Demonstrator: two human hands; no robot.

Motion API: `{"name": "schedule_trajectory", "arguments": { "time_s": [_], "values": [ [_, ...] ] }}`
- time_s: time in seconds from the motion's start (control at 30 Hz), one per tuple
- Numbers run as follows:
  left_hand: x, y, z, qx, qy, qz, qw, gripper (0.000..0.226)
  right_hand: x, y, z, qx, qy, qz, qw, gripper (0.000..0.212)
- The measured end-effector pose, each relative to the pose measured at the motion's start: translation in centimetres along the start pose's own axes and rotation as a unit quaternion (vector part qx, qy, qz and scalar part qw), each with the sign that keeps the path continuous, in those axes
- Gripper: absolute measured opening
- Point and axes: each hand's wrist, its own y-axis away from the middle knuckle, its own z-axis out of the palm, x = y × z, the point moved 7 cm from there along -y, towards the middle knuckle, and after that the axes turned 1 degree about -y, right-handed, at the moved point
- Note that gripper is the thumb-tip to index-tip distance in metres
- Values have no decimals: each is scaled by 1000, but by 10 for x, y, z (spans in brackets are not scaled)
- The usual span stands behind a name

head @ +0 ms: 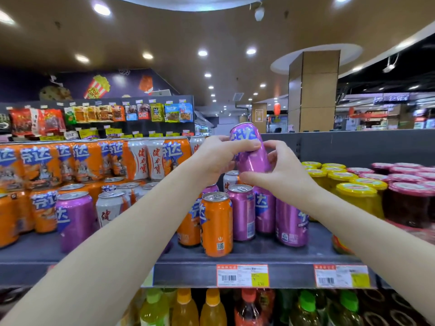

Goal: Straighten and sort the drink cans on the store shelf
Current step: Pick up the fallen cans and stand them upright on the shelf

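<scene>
Both hands are up off the shelf [247, 256] w/ one purple can [250, 150] between them: left hand [217, 157] is clamped round its upper body, fingers across the label, and right hand [280, 171] is closed on its lower part from the other side, thumb under the base. The can sits tilted, top leaning away to the left, held above the purple group [266, 210] that stands on the shelf directly below it. Sorting looks partway at best. Below the held can, the purple ones form a small cluster, but an orange can [216, 223] stands at the shelf front just left of that cluster, touching or nearly touching it, w/ another orange one behind it. Further left of the held can, a stray purple can [75, 220] stands among orange and white cans, and white cans [147, 158] break up the stacked orange row behind. So the colours are still mixed in several spots. Likely still to do: place the held can w/ the purples, pull the oranges out of that cluster, bring the stray purple over, group the whites. Jars to the right of the cluster look orderly already.
</scene>
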Motion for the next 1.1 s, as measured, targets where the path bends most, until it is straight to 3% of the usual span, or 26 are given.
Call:
{"name": "schedule_trajectory", "arguments": {
  "time_s": [0.1, 0.3, 0.4, 0.5, 0.8, 0.9, 1.0, 1.1],
  "values": [
    [4, 6, -1, -6, -85, 47, 995, 59, 5, 1, -7, -19, -69, 60, 996, 55],
    [10, 24, 3, -12, -195, 115, 974, 71, 8, 6, -22, -61, -131, 108, 984, 34],
    [9, 33, 9, -26, -233, 130, 964, 73, 6, 14, -29, -62, -94, 91, 989, 18],
    [6, 41, 20, -35, -252, 154, 955, 77, 2, 21, -32, -64, -7, 54, 996, 29],
    [-15, 59, 29, -60, -337, 189, 920, 74, 3, 30, -22, -102, 92, 71, 988, 45],
    [-22, 59, 18, -91, -415, 165, 890, 76, 8, 32, -14, -126, 141, 90, 978, 49],
    [-27, 60, 1, -101, -518, 136, 839, 83, 10, 29, -6, -125, 242, 63, 960, 51],
    [-30, 62, -13, -87, -579, 117, 802, 77, 10, 28, 2, -136, 302, 39, 943, 55]
  ]
}}
